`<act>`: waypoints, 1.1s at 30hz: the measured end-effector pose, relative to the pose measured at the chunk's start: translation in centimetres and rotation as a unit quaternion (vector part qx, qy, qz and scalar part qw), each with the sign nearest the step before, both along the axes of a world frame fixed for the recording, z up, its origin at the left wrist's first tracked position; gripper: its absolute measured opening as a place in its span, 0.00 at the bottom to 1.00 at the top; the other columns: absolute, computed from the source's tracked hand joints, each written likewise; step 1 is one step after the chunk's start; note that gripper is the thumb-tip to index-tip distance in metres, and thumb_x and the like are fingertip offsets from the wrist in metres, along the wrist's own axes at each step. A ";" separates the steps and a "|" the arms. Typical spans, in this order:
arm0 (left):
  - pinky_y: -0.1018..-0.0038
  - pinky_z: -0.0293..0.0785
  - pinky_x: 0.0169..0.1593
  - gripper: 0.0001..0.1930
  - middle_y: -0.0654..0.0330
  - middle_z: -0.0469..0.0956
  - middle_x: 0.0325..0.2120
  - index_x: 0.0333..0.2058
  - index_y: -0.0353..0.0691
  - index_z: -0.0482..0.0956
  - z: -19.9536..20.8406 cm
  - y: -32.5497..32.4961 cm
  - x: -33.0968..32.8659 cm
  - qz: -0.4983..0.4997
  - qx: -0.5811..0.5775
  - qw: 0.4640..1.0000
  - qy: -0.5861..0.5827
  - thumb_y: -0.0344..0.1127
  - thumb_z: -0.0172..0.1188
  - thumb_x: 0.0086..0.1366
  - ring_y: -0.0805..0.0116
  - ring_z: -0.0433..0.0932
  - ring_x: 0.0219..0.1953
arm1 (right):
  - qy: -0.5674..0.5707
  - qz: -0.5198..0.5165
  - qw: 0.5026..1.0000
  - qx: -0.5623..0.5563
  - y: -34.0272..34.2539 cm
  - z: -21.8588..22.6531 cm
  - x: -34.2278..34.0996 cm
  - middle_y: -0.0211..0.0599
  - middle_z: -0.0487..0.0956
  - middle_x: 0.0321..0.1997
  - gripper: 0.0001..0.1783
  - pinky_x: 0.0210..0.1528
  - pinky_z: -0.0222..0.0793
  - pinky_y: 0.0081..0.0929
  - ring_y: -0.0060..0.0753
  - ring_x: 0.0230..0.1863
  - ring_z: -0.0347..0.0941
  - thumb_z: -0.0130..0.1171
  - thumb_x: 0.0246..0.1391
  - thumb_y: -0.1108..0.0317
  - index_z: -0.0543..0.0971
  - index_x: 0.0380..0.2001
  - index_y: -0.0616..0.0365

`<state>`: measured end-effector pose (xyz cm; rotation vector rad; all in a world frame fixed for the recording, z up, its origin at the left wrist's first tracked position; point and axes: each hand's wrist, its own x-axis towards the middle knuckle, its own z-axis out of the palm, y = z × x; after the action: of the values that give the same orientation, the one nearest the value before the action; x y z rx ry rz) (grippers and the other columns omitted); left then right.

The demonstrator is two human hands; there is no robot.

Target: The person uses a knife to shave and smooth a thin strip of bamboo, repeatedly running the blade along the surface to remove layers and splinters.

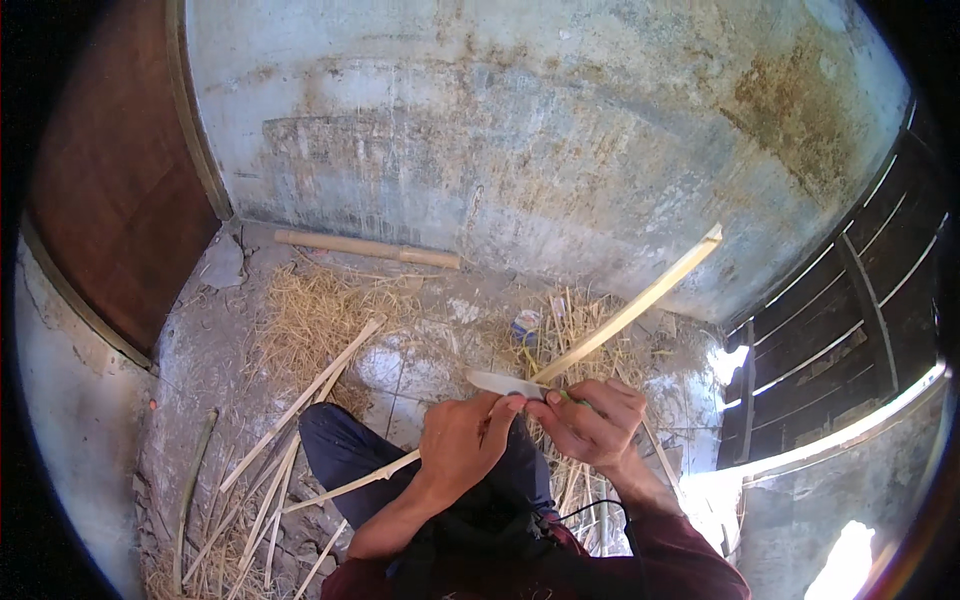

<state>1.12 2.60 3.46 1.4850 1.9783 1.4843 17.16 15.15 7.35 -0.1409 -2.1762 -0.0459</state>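
Observation:
My right hand is closed around the green handle of a knife, whose pale blade points left. A long split bamboo strip slants up to the right from behind the blade, its far end raised off the floor. My left hand is closed on the strip close to the blade, thumb toward the right hand's fingers. A thinner length of bamboo emerges from beneath the left hand toward the lower left; whether it is the same piece is hidden by the hand.
Several cut bamboo strips lie at the left beside my knee. A pile of straw-like shavings covers the floor ahead, with an uncut bamboo pole along the wall. A small packet sits among more shavings. Dark slats stand at the right.

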 end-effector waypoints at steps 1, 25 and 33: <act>0.54 0.69 0.24 0.22 0.52 0.77 0.14 0.29 0.38 0.84 -0.1 0.0 0.1 0.004 0.000 1.000 0.007 0.49 0.60 0.77 0.47 0.79 0.17 | 0.000 -0.006 1.000 0.008 0.0 0.0 0.1 0.29 0.80 0.23 0.15 0.20 0.65 0.25 0.27 0.18 0.76 0.87 0.40 0.65 0.86 0.26 0.53; 0.52 0.70 0.23 0.20 0.51 0.78 0.15 0.36 0.40 0.85 0.7 -0.3 0.8 -0.013 0.020 0.999 0.045 0.52 0.59 0.78 0.44 0.79 0.18 | 0.018 -0.015 0.999 0.040 0.7 0.8 1.4 0.21 0.78 0.23 0.18 0.20 0.56 0.23 0.22 0.18 0.70 0.88 0.40 0.63 0.82 0.25 0.46; 0.51 0.71 0.23 0.18 0.49 0.79 0.17 0.40 0.40 0.84 0.7 -0.2 1.0 -0.028 0.024 0.996 0.077 0.51 0.59 0.77 0.44 0.80 0.19 | 0.009 -0.030 0.998 0.057 0.7 1.2 2.3 0.22 0.77 0.22 0.18 0.20 0.56 0.23 0.22 0.18 0.71 0.87 0.42 0.63 0.81 0.25 0.46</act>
<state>2.17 2.42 4.21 1.7081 1.9808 1.4437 19.49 15.80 8.54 -0.1424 -2.1460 -0.2017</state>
